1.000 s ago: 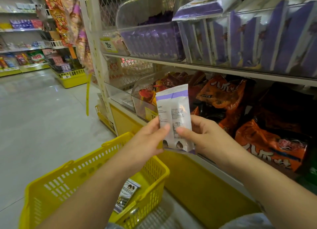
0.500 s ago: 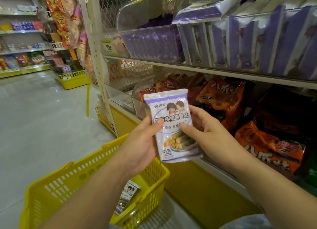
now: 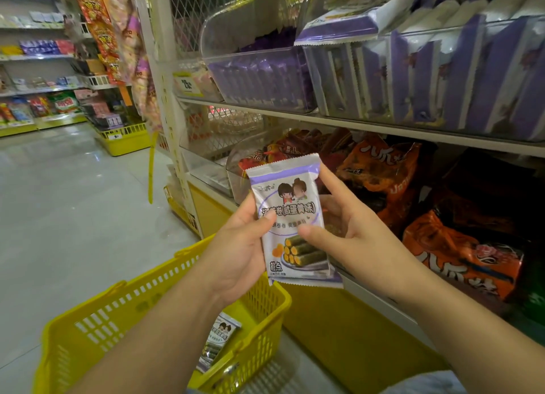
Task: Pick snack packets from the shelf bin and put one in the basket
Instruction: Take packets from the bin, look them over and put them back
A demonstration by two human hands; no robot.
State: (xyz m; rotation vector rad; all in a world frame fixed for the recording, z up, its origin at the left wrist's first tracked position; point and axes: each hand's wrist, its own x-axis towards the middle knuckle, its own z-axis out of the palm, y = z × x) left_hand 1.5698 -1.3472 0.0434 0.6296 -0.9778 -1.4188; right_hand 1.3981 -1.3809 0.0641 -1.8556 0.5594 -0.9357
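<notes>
Both hands hold a white and purple snack packet point(image 3: 290, 213) upright in front of the shelf, its printed front facing me. My left hand point(image 3: 239, 252) grips its left edge with the thumb on the front. My right hand point(image 3: 345, 231) holds the right edge, thumb on the front and fingers behind. A yellow basket point(image 3: 124, 314) sits below my left forearm with one similar packet point(image 3: 216, 337) lying inside. The clear shelf bin point(image 3: 442, 69) of purple packets stands on the upper shelf at the right.
A second clear bin point(image 3: 259, 77) of purple packets sits left of it. Orange snack bags point(image 3: 460, 258) fill the lower shelf. The white shelf post point(image 3: 165, 98) rises at the left. Open grey floor point(image 3: 73, 201) stretches left toward more yellow-based shelves point(image 3: 124, 139).
The packet was turned from its back side to its printed front and lowered a little. Both hands shifted their grip on its edges.
</notes>
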